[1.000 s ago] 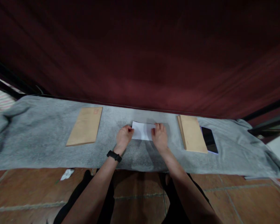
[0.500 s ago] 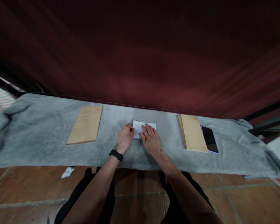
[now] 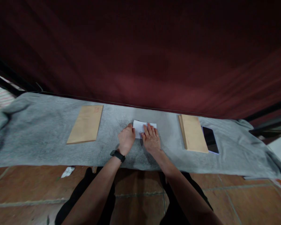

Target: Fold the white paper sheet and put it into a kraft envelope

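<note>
A white sheet of paper [image 3: 138, 125], small and seemingly folded, lies on the grey cloth between my hands. My left hand [image 3: 126, 137] is closed at the paper's left edge, thumb and fingers pinching it there. Flat on the paper's right part rests my right hand [image 3: 151, 139], fingers stretched and slightly spread. To the left lies a brown envelope [image 3: 86, 125]. A stack of brown envelopes [image 3: 194, 132] sits to the right, away from both hands.
A phone [image 3: 210, 139] lies partly beside the envelope stack. Grey cloth [image 3: 46, 131] covers the long, narrow surface. Behind it hangs a dark red curtain [image 3: 140, 62]. A crumpled white scrap [image 3: 67, 171] is on the tiled floor [image 3: 32, 184].
My left hand has shifted very slightly along the paper's left edge. My right hand stays flat on the paper, its fingers a little more spread.
</note>
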